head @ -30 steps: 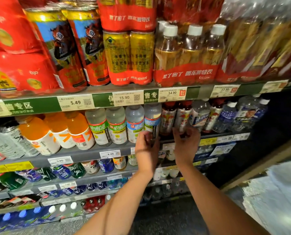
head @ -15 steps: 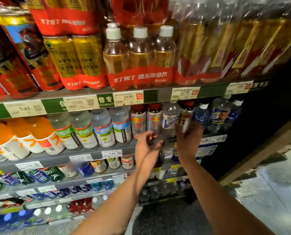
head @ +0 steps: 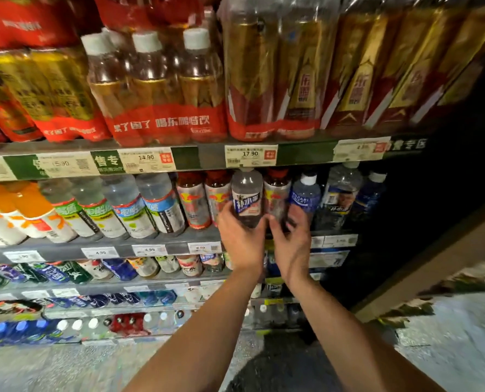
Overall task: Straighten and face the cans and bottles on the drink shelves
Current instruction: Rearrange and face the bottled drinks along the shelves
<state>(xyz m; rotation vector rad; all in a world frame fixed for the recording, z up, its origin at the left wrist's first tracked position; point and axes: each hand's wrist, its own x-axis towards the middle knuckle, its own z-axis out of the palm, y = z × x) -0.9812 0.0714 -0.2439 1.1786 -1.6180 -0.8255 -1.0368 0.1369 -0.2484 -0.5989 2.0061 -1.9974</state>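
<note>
My left hand (head: pixel 242 241) grasps a clear bottle (head: pixel 247 198) with a dark blue label, fingers curled round its lower half. The bottle stands upright at the front edge of the second shelf (head: pixel 150 244), its cap just under the 17.90 price tag (head: pixel 251 155) on the top shelf rail. My right hand (head: pixel 290 241) is just beside it, fingers bent toward a red-capped bottle (head: pixel 276 193) directly behind; I cannot tell whether they grip it or only touch it.

Left of the clear bottle stand two more red-capped bottles (head: pixel 193 200), then four pale bottles (head: pixel 128 210) with green and blue labels leaning back, and orange bottles (head: pixel 29 210) at the shelf's left end. To the right stand a blue bottle (head: pixel 305 198) with a white cap and darker ones toward the shelf's right end, hard to read.

The top shelf carries shrink-wrapped packs (head: pixel 162 89) of amber bottles with white caps, and gold-and-red packs (head: pixel 348 69) toward its right end. Lower shelves hold rows of small bottles, too blurred to name. Both my forearms reach up from the bottom edge of the view.
</note>
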